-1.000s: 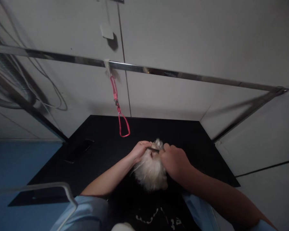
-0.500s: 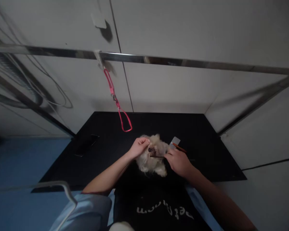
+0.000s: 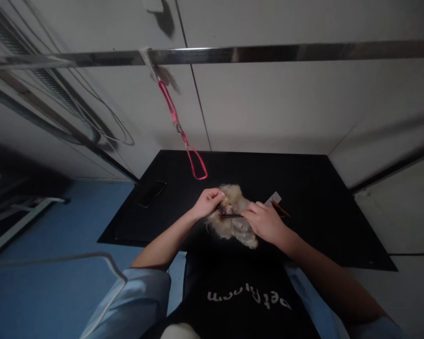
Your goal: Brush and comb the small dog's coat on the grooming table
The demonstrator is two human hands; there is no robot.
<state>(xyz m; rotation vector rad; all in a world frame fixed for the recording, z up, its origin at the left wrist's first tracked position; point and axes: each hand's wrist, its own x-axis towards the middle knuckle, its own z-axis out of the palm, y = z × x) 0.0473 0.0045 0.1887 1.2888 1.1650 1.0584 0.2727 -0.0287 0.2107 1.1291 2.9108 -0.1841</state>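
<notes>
A small cream-coloured dog (image 3: 235, 228) is on the black table (image 3: 304, 188) right in front of me, its muzzle area between my hands. My left hand (image 3: 209, 201) pinches a tuft of fur at the dog's head, thumb and finger pressed together. My right hand (image 3: 266, 221) is closed around a thin, straight dark tool (image 3: 231, 216), which points left across the dog's face; its exact kind cannot be made out. Beside the right hand's knuckles lies a flat grey piece (image 3: 275, 197), with an orange-brown handle-like part (image 3: 281, 208) close by.
A pink leash (image 3: 173, 110) hangs from the metal bar (image 3: 240, 55) and its loop reaches over the table. A dark phone-like slab (image 3: 152, 193) lies at the left. Hoses and cables (image 3: 67, 99) run along the wall. A white bent tube (image 3: 116, 270) crosses the lower left.
My view has shifted, so the table appears higher and further right. The dog's head looks turned slightly, and both hands stay at it with the same grips, a little closer together.
</notes>
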